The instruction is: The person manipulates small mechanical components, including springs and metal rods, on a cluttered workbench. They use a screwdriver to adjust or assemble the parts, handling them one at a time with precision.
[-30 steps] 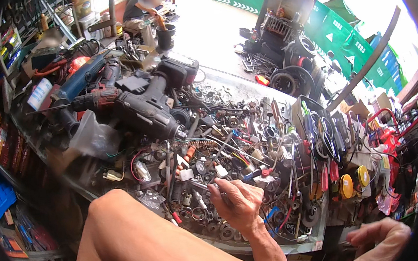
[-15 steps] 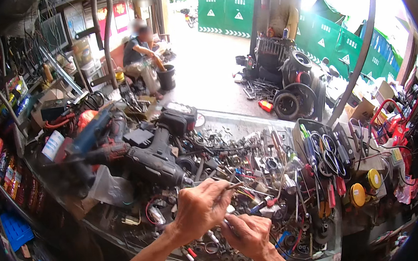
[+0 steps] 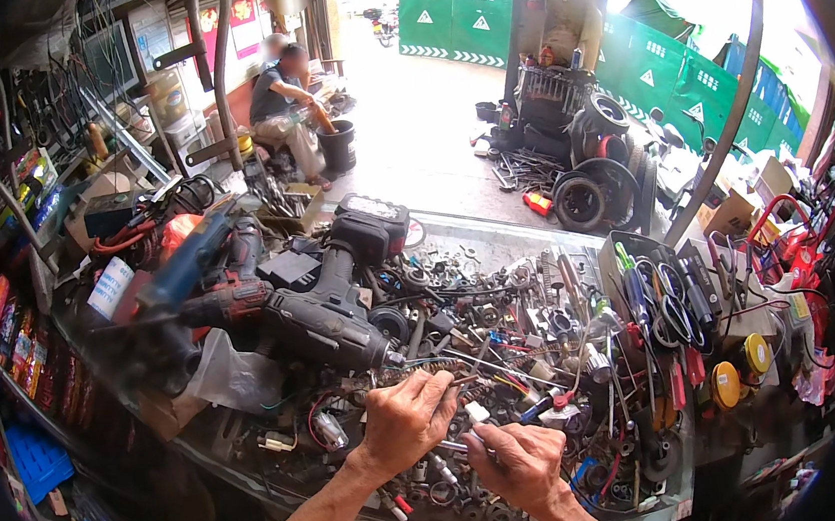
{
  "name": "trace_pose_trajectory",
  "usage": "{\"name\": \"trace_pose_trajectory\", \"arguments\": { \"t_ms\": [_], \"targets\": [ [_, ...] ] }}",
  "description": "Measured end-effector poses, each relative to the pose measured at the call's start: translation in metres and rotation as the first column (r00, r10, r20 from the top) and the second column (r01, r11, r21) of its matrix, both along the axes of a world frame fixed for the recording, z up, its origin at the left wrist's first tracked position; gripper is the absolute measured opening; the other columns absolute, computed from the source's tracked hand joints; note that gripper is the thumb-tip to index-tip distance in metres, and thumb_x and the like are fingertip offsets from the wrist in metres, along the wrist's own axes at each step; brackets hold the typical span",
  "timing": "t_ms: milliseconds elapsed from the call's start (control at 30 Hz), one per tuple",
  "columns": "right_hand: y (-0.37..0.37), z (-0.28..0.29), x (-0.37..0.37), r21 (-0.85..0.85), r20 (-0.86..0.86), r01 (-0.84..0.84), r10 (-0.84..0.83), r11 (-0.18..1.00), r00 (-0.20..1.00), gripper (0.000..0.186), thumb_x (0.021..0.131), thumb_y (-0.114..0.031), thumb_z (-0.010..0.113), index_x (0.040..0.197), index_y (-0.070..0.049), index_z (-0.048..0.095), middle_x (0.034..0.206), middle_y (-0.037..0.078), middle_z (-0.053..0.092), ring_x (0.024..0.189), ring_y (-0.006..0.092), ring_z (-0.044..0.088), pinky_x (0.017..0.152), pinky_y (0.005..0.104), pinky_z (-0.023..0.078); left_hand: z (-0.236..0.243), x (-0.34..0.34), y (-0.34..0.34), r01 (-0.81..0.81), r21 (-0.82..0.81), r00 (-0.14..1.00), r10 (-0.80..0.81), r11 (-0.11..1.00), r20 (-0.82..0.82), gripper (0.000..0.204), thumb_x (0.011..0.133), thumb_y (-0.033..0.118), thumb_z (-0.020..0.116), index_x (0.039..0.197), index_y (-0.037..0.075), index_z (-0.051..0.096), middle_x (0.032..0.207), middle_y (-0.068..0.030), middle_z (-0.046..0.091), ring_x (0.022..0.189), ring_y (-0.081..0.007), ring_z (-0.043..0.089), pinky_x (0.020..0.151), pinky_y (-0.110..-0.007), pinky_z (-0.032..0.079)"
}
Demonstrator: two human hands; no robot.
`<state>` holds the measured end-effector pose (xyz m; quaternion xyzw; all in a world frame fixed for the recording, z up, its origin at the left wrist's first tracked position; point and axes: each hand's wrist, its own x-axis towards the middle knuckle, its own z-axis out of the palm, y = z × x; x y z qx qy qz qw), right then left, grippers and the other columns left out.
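My left hand (image 3: 408,419) is closed above the cluttered bench, thumb and fingers pinched together. A short, thin brown piece (image 3: 465,380) sticks out past its fingertips; its kind is too small to tell. To the right and a little nearer, my right hand (image 3: 524,463) has its fingers curled in. A thin silvery metal rod (image 3: 453,446) shows at its thumb side, its other end hidden. Just beyond the left hand lies a coiled spring (image 3: 436,366) among loose parts. A black cordless power tool (image 3: 328,324) rests on the bench at the far left of my hands.
Small hardware and wires cover the bench, whose metal front edge (image 3: 653,517) curves below. At right stands a tray of pliers and screwdrivers (image 3: 658,303), beside yellow round tins (image 3: 726,384). A clear plastic bag (image 3: 237,373) lies left. Beyond, a person (image 3: 288,112) sits by a black bucket (image 3: 337,148).
The whole view has shifted slightly, so the bench sits a little further right and lower. My right hand has moved slightly away from the left, and more of the metal rod shows.
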<state>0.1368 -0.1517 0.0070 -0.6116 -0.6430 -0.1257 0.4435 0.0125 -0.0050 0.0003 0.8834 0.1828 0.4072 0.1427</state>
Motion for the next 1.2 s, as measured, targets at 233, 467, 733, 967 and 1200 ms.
{"name": "trace_pose_trajectory", "arguments": {
  "t_ms": [233,467,733,967,1200],
  "targets": [
    [0.002,0.014,0.005,-0.009,-0.059,-0.016,0.015,1.0,0.998,0.018,0.081,-0.009,0.084,0.094,-0.006,0.073,0.065,0.004,0.066,0.049,0.017,0.061,0.045,0.0305,0.046,-0.006,0.007,0.002,0.004,0.056,1.0,-0.004,0.998,0.015,0.019,0.086,0.012,0.076,0.102,0.006,0.067,0.08,-0.0077,0.065,0.067,-0.0262,0.068,0.052,-0.038,0.051],
    [-0.002,0.059,0.043,-0.111,-0.091,0.105,-0.116,0.988,0.989,0.008,0.09,-0.014,0.079,0.088,-0.006,0.076,0.069,0.006,0.071,0.049,0.0146,0.062,0.047,0.0288,0.048,-0.009,0.003,-0.003,0.002,0.035,0.999,-0.003,0.999,0.032,0.022,0.086,0.012,0.077,0.105,0.005,0.069,0.077,-0.0077,0.063,0.062,-0.0255,0.066,0.05,-0.038,0.05],
    [0.086,0.062,0.105,-0.461,0.217,0.106,-0.004,0.881,0.976,0.017,0.093,-0.016,0.065,0.106,-0.006,0.069,0.098,0.014,0.068,0.088,0.0318,0.068,0.075,0.0453,0.053,-0.009,0.0,-0.002,-0.003,0.019,0.998,0.002,1.0,0.056,0.021,0.086,0.012,0.076,0.104,0.004,0.069,0.076,-0.0072,0.063,0.062,-0.0255,0.066,0.049,-0.037,0.049],
    [0.142,0.009,0.135,-0.671,0.392,0.017,0.336,0.741,0.857,0.064,0.076,0.004,0.069,0.139,-0.006,0.058,0.146,0.016,0.055,0.132,0.0341,0.054,0.111,0.0455,0.042,-0.004,0.0,0.002,-0.038,0.047,0.992,0.033,0.998,0.119,0.02,0.085,0.009,0.077,0.103,0.005,0.069,0.075,-0.0067,0.063,0.06,-0.026,0.065,0.05,-0.037,0.049],
    [0.086,0.026,0.149,-0.706,0.322,-0.052,0.385,0.706,0.865,0.046,0.085,-0.001,0.062,0.131,-0.005,0.062,0.128,0.016,0.066,0.112,0.034,0.064,0.095,0.0437,0.049,-0.006,-0.004,0.002,-0.039,0.078,0.997,0.033,0.996,0.07,0.024,0.082,0.008,0.078,0.103,0.004,0.068,0.077,-0.0073,0.064,0.059,-0.0249,0.065,0.05,-0.036,0.049]
  ]
}}
